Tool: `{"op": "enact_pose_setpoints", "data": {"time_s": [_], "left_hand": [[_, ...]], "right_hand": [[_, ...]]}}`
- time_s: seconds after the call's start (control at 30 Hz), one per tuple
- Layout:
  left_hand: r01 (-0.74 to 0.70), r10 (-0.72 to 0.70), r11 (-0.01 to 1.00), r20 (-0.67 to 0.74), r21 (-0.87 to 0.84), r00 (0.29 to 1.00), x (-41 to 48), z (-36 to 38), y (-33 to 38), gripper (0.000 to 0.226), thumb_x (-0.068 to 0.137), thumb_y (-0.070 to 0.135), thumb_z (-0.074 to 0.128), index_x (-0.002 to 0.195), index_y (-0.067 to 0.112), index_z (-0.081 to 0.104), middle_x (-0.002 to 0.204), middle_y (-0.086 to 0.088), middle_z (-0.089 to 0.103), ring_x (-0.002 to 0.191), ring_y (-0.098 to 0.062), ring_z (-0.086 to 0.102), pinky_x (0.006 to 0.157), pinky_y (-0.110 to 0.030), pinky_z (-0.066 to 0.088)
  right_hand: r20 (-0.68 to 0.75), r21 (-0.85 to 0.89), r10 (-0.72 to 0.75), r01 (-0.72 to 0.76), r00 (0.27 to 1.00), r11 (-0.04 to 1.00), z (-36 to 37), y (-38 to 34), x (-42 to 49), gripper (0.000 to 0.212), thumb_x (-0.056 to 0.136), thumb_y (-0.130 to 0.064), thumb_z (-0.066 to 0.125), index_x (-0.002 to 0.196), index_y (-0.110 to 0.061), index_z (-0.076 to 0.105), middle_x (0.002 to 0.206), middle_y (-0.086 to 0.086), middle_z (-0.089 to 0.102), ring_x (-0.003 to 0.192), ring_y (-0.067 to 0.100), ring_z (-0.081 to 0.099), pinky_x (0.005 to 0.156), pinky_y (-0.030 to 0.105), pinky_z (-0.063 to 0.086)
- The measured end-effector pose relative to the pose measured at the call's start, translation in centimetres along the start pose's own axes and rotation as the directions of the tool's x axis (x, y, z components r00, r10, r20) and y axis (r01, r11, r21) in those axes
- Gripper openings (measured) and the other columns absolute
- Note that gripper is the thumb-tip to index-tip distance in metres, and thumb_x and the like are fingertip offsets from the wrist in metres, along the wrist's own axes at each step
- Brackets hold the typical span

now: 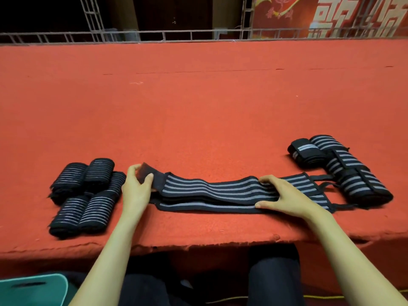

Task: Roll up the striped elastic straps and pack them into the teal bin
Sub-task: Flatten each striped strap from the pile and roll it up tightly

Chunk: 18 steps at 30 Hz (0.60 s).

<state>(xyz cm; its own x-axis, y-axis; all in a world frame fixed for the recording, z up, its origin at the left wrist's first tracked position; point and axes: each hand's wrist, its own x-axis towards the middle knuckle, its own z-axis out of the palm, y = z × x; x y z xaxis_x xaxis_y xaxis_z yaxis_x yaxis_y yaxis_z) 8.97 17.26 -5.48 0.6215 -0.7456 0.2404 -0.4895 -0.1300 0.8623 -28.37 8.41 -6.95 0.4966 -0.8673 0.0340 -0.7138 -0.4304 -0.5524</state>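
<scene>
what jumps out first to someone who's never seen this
The red table fills the view, with a long striped strap stretched out near its front edge. The left hand pinches its black end and the right hand presses on it. The left rolls and right rolls flank it, and a teal bin shows at bottom left, below the table.

- Desk (198, 107): orange-red felt all over.
- Unrolled strap (209, 188), centre of the frame: black with pale grey-blue stripes running lengthwise; its end tab (157, 178) on the left is plain black.
- Rolled straps (86, 195), left: black with thin whitish stripes.
- Larger rolls (344, 166), right: black with broad grey-blue stripes.
- Bin (33, 290), lower left corner: teal.
- Banner (287, 14), upper right: red with cream characters.
- Cord (320, 297), lower right: yellow.
</scene>
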Motion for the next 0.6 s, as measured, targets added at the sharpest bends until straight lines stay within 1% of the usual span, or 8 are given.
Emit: {"op": "enact_pose_setpoints", "data": {"time_s": [0.07, 0.1, 0.17, 0.23, 0.33, 0.37, 0.5, 0.6], "left_hand": [[-0.039, 0.038, 0.999, 0.053, 0.008, 0.998, 0.1, -0.4, 0.4, 0.036, 0.090, 0.011, 0.056, 0.124, 0.024, 0.050, 0.113, -0.005, 0.059, 0.075, -0.021, 0.070, 0.083, -0.037, 0.052], [-0.030, 0.033, 0.998, 0.079, -0.047, 0.996, 0.2, -0.5, 0.7, 0.032, 0.092, 0.009, 0.054, 0.119, 0.024, 0.054, 0.112, -0.004, 0.060, 0.063, -0.015, 0.070, 0.076, -0.032, 0.056], [0.061, -0.032, 0.973, 0.132, -0.223, 0.991, 0.8, -0.5, 1.0, 0.018, 0.092, 0.006, 0.055, 0.105, 0.017, 0.063, 0.109, -0.008, 0.064, 0.057, -0.006, 0.067, 0.064, -0.019, 0.056], [0.135, -0.059, 0.945, 0.251, -0.297, 0.966, 1.1, -0.7, 1.5, 0.021, 0.087, 0.005, 0.063, 0.107, 0.013, 0.064, 0.102, -0.012, 0.067, 0.066, -0.004, 0.067, 0.064, -0.011, 0.052], [0.175, -0.013, 0.952, 0.538, -0.252, 0.843, 1.0, -1.3, 2.1, 0.056, 0.077, -0.002, 0.071, 0.125, 0.021, 0.052, 0.102, -0.006, 0.066, 0.094, -0.010, 0.063, 0.078, -0.011, 0.049], [0.142, -0.009, 0.969, 0.547, -0.201, 0.837, 1.1, -1.2, 2.0, 0.056, 0.078, -0.003, 0.071, 0.125, 0.022, 0.053, 0.105, -0.005, 0.066, 0.099, -0.013, 0.063, 0.083, -0.015, 0.050], [-0.054, 0.081, 0.992, 0.257, -0.111, 0.963, 1.5, -0.4, 2.1, 0.008, 0.086, 0.014, 0.067, 0.091, 0.019, 0.069, 0.106, -0.003, 0.065, 0.102, -0.023, 0.063, 0.094, -0.038, 0.049], [-0.131, 0.131, 0.991, 0.175, -0.016, 0.976, 1.6, 0.2, 2.3, 0.016, 0.090, 0.024, 0.062, 0.093, 0.011, 0.069, 0.101, -0.004, 0.064, 0.101, -0.023, 0.059, 0.094, -0.040, 0.043]], "right_hand": [[-0.090, 0.026, -0.032, 0.035, 0.995, 0.999, 0.0, -0.3, 0.1, 0.040, 0.080, -0.046, 0.070, 0.114, -0.028, 0.060, 0.111, -0.015, 0.064, 0.105, -0.001, 0.057, 0.096, 0.021, 0.042], [-0.161, 0.012, -0.052, 0.054, 0.986, 0.998, 0.0, -0.4, 0.3, 0.026, 0.086, -0.040, 0.066, 0.108, -0.028, 0.063, 0.104, -0.015, 0.067, 0.101, 0.001, 0.061, 0.092, 0.020, 0.044], [-0.279, -0.023, -0.043, 0.038, 0.959, 0.999, 0.0, -0.3, 0.7, 0.011, 0.092, -0.030, 0.060, 0.101, -0.028, 0.066, 0.097, -0.011, 0.069, 0.094, 0.009, 0.064, 0.086, 0.024, 0.046], [-0.379, -0.038, 0.022, -0.039, 0.925, 0.999, -0.1, -0.2, 1.3, 0.013, 0.095, -0.026, 0.056, 0.102, -0.027, 0.067, 0.098, -0.005, 0.071, 0.092, 0.019, 0.065, 0.083, 0.036, 0.049], [-0.495, -0.001, 0.166, -0.191, 0.853, 0.981, -1.2, -0.6, 2.1, 0.019, 0.096, -0.020, 0.053, 0.109, -0.019, 0.067, 0.105, 0.006, 0.071, 0.099, 0.030, 0.063, 0.082, 0.037, 0.046], [-0.496, 0.001, 0.200, -0.230, 0.845, 0.973, -1.5, -0.6, 2.3, 0.020, 0.095, -0.018, 0.053, 0.110, -0.018, 0.067, 0.108, 0.007, 0.070, 0.102, 0.030, 0.062, 0.082, 0.037, 0.044], [-0.506, 0.043, 0.296, -0.319, 0.810, 0.947, -2.0, -0.7, 2.7, 0.018, 0.093, -0.021, 0.055, 0.107, -0.020, 0.065, 0.106, 0.007, 0.070, 0.103, 0.031, 0.060, 0.082, 0.039, 0.045], [-0.577, 0.105, 0.309, -0.307, 0.756, 0.946, -2.7, -1.1, 2.8, 0.016, 0.094, -0.019, 0.052, 0.103, -0.018, 0.065, 0.103, 0.009, 0.069, 0.100, 0.033, 0.060, 0.081, 0.039, 0.045]]}}
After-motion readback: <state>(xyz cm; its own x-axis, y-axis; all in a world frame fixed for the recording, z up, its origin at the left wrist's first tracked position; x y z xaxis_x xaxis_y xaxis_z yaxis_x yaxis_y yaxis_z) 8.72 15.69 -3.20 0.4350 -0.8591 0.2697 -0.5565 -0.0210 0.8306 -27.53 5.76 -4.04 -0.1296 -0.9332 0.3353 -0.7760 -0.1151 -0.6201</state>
